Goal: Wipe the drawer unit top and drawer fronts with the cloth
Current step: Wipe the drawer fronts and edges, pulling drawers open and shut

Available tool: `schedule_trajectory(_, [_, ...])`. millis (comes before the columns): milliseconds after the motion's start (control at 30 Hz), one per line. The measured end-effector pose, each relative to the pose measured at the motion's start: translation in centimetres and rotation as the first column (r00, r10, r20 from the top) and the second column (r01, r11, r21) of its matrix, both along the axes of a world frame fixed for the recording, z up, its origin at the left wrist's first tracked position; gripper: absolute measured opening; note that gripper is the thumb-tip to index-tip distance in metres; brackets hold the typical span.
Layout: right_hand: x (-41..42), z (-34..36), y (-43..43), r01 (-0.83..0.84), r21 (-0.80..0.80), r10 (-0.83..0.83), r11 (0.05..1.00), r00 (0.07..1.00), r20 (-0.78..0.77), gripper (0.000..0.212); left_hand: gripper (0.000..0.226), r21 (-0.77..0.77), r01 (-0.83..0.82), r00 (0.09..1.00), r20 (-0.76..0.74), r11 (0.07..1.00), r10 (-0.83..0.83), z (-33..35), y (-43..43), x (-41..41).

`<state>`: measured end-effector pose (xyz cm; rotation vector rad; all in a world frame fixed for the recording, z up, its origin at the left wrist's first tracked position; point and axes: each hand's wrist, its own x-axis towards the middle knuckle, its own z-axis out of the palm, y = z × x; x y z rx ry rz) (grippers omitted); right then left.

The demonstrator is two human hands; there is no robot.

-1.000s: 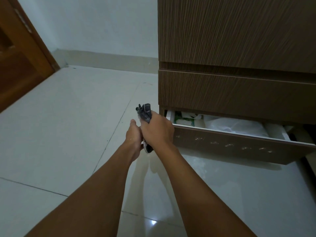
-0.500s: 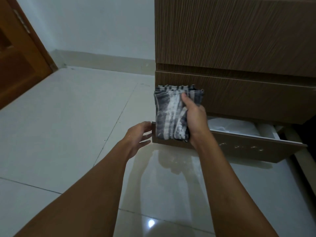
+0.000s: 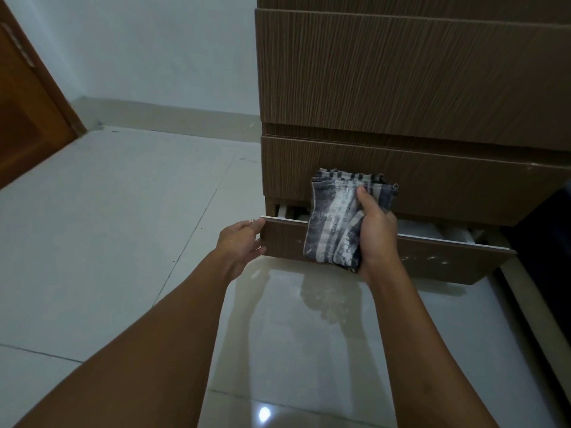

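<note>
The brown wood-grain drawer unit fills the upper right. Its bottom drawer is pulled partly out, with white bags just visible inside. My right hand grips a folded grey-and-white striped cloth and holds it flat against the left part of that drawer's front. My left hand grasps the drawer front's left end, fingers curled around its edge. The two upper drawer fronts are closed. The unit's top is out of view.
Glossy pale floor tiles spread to the left and below. An orange-brown wooden door stands at the far left. A white wall with a skirting board runs behind. Something dark sits right of the unit.
My hands parted: the right one unfolded the bunched cloth and laid it against the bottom drawer front. My left hand reached over and took hold of the drawer's left end.
</note>
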<state>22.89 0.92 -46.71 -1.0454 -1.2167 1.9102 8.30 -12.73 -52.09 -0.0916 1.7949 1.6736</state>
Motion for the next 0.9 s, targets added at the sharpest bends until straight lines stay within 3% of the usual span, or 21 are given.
schedule_trajectory(67, [0.7, -0.5, 0.3, 0.007, 0.007, -0.007, 1.0, 1.0, 0.006, 0.023, 0.034, 0.002, -0.039, 0.999, -0.002, 0.999, 0.039, 0.0, 0.9, -0.1])
schedule_trajectory(167, [1.8, -0.9, 0.5, 0.013, 0.029, -0.014, 0.999, 1.0, 0.016, 0.012, 0.025, -0.02, -0.094, 0.995, -0.023, 0.995, 0.094, 0.1, 2.1, -0.4])
schedule_trajectory(500, [5.6, -3.1, 1.7, 0.246, 0.049, -0.249, 0.968, 0.966, 0.067, 0.014, 0.033, -0.002, -0.226, 0.974, -0.007, 0.974, 0.226, 0.1, 4.6, -0.7])
schedule_trajectory(600, [7.0, -4.1, 2.0, 0.338, 0.055, -0.342, 0.94, 0.935, 0.095, 0.033, 0.033, 0.003, -0.239, 0.971, -0.001, 0.971, 0.239, 0.2, 4.7, -0.7])
schedule_trajectory(767, [9.8, -5.8, 2.7, 0.555, 0.236, -0.591, 0.798, 0.796, 0.128, 0.045, 0.03, -0.013, -0.261, 0.965, 0.005, 0.965, 0.262, 0.3, 5.4, -0.3])
schedule_trajectory(900, [11.9, -7.0, 5.5, 0.678, 0.279, -0.723, 0.68, 0.684, 0.101, 0.047, 0.032, -0.045, -0.245, 0.969, 0.004, 0.968, 0.246, 0.1, 5.7, -0.6])
